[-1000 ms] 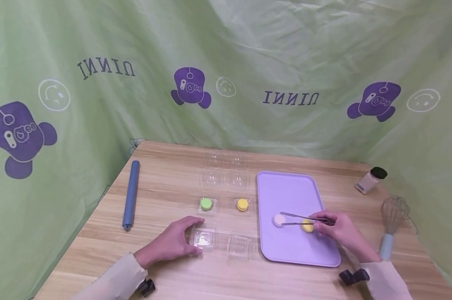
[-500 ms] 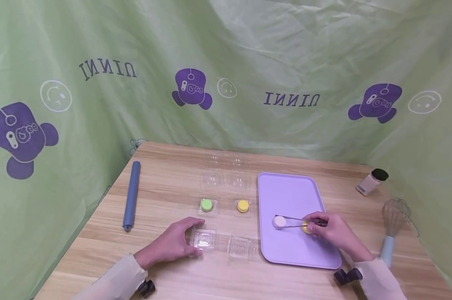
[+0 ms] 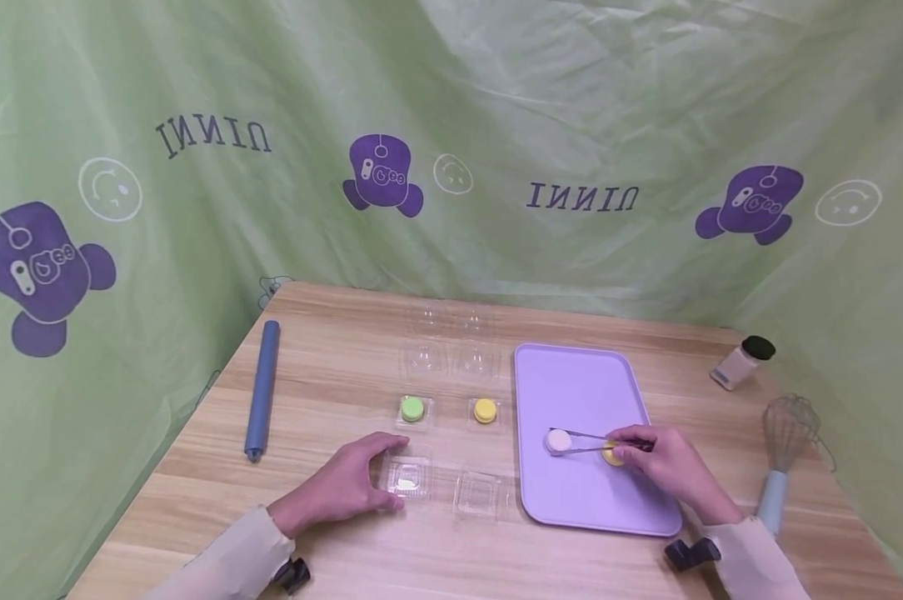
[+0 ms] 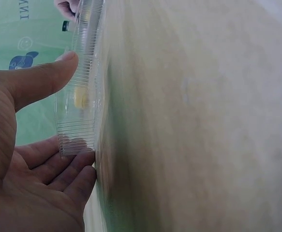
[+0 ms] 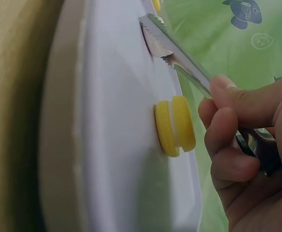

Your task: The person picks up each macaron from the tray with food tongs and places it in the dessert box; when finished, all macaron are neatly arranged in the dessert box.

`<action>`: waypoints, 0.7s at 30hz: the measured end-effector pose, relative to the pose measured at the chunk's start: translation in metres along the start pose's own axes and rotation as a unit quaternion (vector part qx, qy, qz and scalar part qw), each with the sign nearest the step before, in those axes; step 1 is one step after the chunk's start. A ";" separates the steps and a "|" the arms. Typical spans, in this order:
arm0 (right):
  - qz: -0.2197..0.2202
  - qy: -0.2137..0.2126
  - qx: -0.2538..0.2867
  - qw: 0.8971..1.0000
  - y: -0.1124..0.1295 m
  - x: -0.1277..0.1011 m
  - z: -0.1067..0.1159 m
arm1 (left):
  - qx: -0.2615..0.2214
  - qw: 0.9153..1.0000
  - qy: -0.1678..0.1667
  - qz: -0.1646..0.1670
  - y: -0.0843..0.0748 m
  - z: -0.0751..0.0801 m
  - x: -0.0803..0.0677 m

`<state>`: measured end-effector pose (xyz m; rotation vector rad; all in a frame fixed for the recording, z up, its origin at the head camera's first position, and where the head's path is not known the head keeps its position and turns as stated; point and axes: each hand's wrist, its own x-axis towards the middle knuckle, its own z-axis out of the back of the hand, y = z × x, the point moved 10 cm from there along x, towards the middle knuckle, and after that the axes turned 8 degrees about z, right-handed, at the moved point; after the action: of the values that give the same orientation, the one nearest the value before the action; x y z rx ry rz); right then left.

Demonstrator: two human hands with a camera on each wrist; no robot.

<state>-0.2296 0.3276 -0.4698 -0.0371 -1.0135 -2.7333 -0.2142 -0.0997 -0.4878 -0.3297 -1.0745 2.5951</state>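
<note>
My right hand [image 3: 669, 462] grips metal tongs [image 5: 179, 53] with serrated ends. In the head view their arms lie along either side of a pale pink macaron [image 3: 559, 442] on the lilac tray [image 3: 571, 508]. A yellow macaron [image 5: 174, 125] stands on the tray under that hand, which partly covers it in the head view. My left hand [image 3: 346, 479] curves round a clear plastic box [image 3: 408, 479]; in the left wrist view its fingertips [image 4: 87, 157] are right at the box's ridged edge and the thumb overlaps its side.
A second clear box [image 3: 477, 496] stands between the left hand and tray. Behind are a green macaron [image 3: 411, 408] and a yellow macaron [image 3: 485, 410] in clear boxes, with lids open. A blue rolling pin [image 3: 262, 392] lies left; a jar [image 3: 742, 362] and whisk [image 3: 781, 450] lie right.
My right hand has moved slightly left, and the tongs have narrowed around the pink macaron, their tips reaching past it. The left hand has stayed at the clear box.
</note>
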 end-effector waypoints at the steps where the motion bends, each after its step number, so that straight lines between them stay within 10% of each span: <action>1: 0.003 -0.003 0.000 1.000 0.001 0.000 0.000 | 0.001 1.000 0.000 0.000 0.000 0.000 0.000; 21: 0.011 -0.057 -0.009 0.998 0.008 0.001 0.009 | -0.008 1.000 0.003 -0.001 0.001 0.000 0.001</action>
<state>-0.2294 0.3269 -0.4577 -0.2075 -1.0112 -2.7483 -0.2155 -0.1001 -0.4888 -0.3385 -1.0947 2.5832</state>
